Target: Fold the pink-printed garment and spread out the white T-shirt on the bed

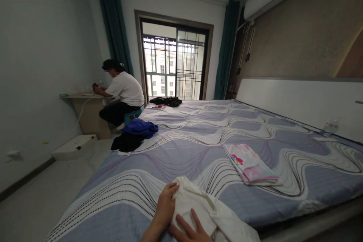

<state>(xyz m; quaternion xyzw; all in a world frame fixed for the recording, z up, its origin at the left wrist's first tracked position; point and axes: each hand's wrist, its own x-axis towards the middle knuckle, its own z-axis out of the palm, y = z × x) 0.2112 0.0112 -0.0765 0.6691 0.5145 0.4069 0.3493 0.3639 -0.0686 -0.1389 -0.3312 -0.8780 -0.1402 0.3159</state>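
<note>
A white garment or cloth [195,200] lies bunched on the near edge of the bed, its lower part running out of view at the bottom. My left hand [166,206] is at its left edge, fingers bent together and closed on the fabric. Lower down, my right hand [193,230] rests on the same white cloth with its fingers spread; part of this hand is cut off by the frame. To the right lies a folded pink and white cloth [251,164] with a small red print, apart from both hands.
The bed [181,159] has a grey-blue patterned sheet. Blue clothing [141,127] and black clothing [127,142] lie at its left edge, more black clothing [170,101] at the far end. A bottle [330,126] stands near the headboard. A person [127,89] sits at a desk [87,111].
</note>
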